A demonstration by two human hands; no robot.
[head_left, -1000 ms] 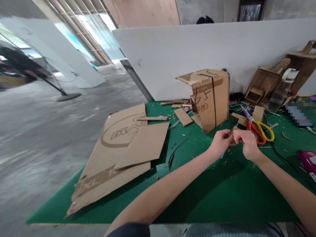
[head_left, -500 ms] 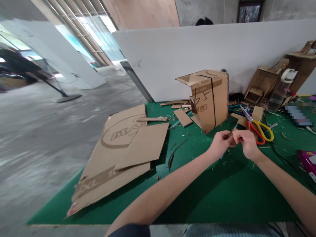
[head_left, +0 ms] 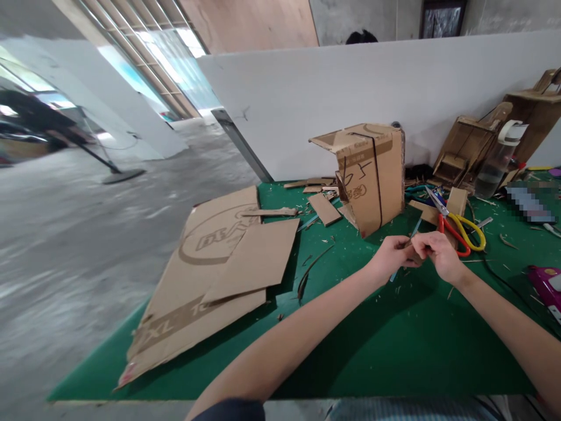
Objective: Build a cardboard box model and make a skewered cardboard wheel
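Observation:
My left hand (head_left: pixel 394 257) and my right hand (head_left: pixel 436 252) meet over the green table, fingertips pinched together. A small brown piece, mostly hidden by the fingers, is between them; it looks like cardboard, but I cannot make out its shape. A thin bluish strip (head_left: pixel 416 227) shows above and below my left fingers; whether it is held or lies on the table I cannot tell. Just beyond my right hand lie scissors (head_left: pixel 459 229) with red and yellow handles, blades pointing away. Behind the hands stands a folded cardboard box (head_left: pixel 380 181) with a dark band around it.
Large flat cardboard sheets (head_left: pixel 210 251) cover the table's left side. Scraps (head_left: pixel 324 209) lie near the box. At the right are a clear bottle (head_left: pixel 497 161), a phone (head_left: pixel 530 203), a magenta device (head_left: pixel 547 286) and a cable. A white partition (head_left: pixel 307 105) borders the back.
Both hands stay close together, with the fingers shifted slightly. More of the bluish strip's upper part shows now, and less of the brown piece. The view has moved a little.

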